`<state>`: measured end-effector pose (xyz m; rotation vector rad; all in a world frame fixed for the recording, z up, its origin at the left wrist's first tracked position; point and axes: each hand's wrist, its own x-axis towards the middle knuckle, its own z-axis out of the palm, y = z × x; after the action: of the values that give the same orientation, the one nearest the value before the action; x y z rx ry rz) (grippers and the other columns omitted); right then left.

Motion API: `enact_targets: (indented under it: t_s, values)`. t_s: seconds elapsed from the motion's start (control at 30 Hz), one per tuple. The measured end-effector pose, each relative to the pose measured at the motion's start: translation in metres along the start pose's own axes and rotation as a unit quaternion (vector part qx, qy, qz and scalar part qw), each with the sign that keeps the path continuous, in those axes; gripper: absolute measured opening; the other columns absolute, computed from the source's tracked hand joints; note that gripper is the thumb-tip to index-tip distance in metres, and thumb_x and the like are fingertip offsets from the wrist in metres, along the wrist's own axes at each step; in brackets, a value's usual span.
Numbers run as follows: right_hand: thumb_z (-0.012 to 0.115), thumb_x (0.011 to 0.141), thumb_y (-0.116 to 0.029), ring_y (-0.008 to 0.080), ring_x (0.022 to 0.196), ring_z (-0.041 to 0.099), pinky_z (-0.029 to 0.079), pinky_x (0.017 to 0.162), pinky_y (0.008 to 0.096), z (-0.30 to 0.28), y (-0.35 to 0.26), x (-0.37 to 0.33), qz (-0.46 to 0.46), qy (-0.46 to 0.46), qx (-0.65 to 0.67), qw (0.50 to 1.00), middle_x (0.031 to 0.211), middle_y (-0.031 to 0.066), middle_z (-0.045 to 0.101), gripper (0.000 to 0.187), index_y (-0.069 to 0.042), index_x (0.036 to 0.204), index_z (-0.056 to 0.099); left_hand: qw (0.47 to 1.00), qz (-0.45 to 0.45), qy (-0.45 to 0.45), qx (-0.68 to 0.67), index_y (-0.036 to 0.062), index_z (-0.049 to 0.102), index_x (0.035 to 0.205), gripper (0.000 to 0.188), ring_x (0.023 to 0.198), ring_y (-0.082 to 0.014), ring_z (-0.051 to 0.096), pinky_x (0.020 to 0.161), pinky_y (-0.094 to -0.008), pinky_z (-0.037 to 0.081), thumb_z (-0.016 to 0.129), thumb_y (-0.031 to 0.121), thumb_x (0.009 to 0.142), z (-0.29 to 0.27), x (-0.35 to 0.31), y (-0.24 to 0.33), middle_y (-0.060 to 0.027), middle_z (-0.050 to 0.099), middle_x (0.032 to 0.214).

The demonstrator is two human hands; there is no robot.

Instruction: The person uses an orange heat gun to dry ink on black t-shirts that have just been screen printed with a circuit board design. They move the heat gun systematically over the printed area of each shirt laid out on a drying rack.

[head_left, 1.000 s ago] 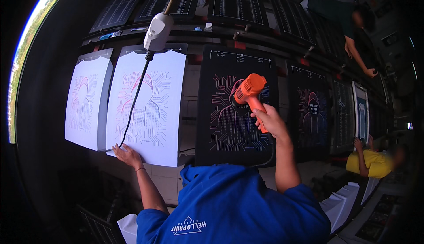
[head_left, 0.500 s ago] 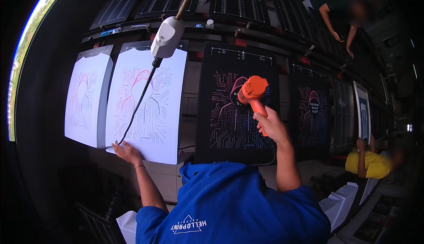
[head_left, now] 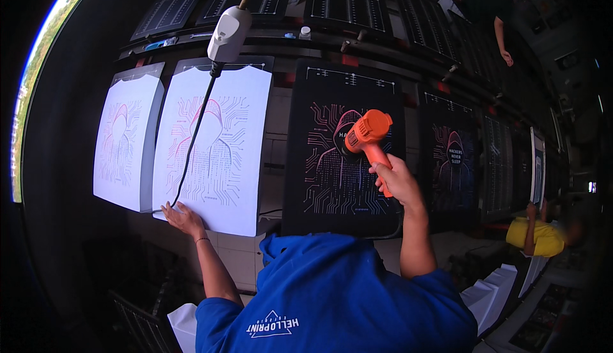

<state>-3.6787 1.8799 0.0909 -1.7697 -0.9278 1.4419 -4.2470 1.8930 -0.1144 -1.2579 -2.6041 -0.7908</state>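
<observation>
My right hand (head_left: 397, 179) is wrapped round the handle of an orange hot-air blower (head_left: 371, 137). Its round body hangs over a black printed shirt panel (head_left: 300, 187), hiding part of the hooded-figure print and its lettering. At the lower left, my left hand (head_left: 185, 219) has its fingers closed on a black power cord (head_left: 193, 137), against the bottom edge of a white printed shirt panel (head_left: 246, 161). The cord bends at my fingertips. From above, it comes down from a white plug connector (head_left: 228, 33) that hangs over the white panel's top.
Another white printed panel (head_left: 124, 142) lies at far left, and a second black one (head_left: 450, 168) to the right. Dark printing boards (head_left: 348, 1) line the back. One person (head_left: 498, 8) stands at the back right; another in yellow (head_left: 536, 235) holds a frame (head_left: 537, 168).
The plug connector and upper cord have swung left and slightly up. The blower has shifted slightly right. The person at the back and the one in yellow have moved; my left hand stays put.
</observation>
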Motion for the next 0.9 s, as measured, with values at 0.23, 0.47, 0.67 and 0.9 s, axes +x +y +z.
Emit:
enact_targets:
  t_s: [0.23, 0.47, 0.67, 0.9]
  values:
    - [0.060, 0.093, -0.022, 0.0072, 0.059, 0.055, 0.048, 0.050, 0.0226, -0.003, 0.006, -0.002, -0.005, 0.021, -0.010, 1.000, 0.083, 0.0029, 0.060, 0.032, 0.002, 0.113, 0.058, 1.000, 0.009, 0.003, -0.005, 0.0007, 0.045, 0.139, 0.051, 0.143, -0.0350, 0.026, 0.118, -0.0478, 0.016, 0.041, 0.036, 0.103, 0.002, 0.001, -0.003, -0.0163, 0.031, 0.155]
    - [0.060, 0.092, -0.023, 0.0072, 0.061, 0.055, 0.048, 0.050, 0.0223, -0.006, 0.012, -0.002, -0.008, 0.029, -0.003, 1.000, 0.085, 0.0033, 0.061, 0.032, 0.001, 0.114, 0.057, 1.000, 0.005, 0.000, 0.004, 0.0005, 0.045, 0.139, 0.051, 0.143, -0.0346, 0.026, 0.118, -0.0477, 0.016, 0.041, 0.036, 0.103, 0.005, 0.001, -0.002, -0.0164, 0.031, 0.155]
    - [0.057, 0.094, -0.021, 0.0065, 0.063, 0.054, 0.048, 0.052, 0.0210, -0.010, 0.011, -0.007, -0.002, 0.038, -0.017, 0.999, 0.089, 0.0035, 0.061, 0.031, 0.001, 0.117, 0.057, 1.000, 0.006, 0.004, -0.002, 0.0009, 0.045, 0.139, 0.051, 0.143, -0.0350, 0.026, 0.117, -0.0481, 0.017, 0.040, 0.036, 0.103, 0.005, 0.001, -0.002, -0.0164, 0.032, 0.155]
    - [0.055, 0.095, -0.019, 0.0064, 0.063, 0.054, 0.049, 0.054, 0.0211, -0.013, 0.013, -0.010, 0.001, 0.041, -0.013, 0.999, 0.091, 0.0036, 0.062, 0.030, 0.000, 0.118, 0.057, 1.000, 0.002, 0.000, 0.008, 0.0008, 0.045, 0.139, 0.051, 0.143, -0.0354, 0.026, 0.117, -0.0483, 0.016, 0.040, 0.036, 0.103, 0.004, 0.001, 0.000, -0.0167, 0.032, 0.155]
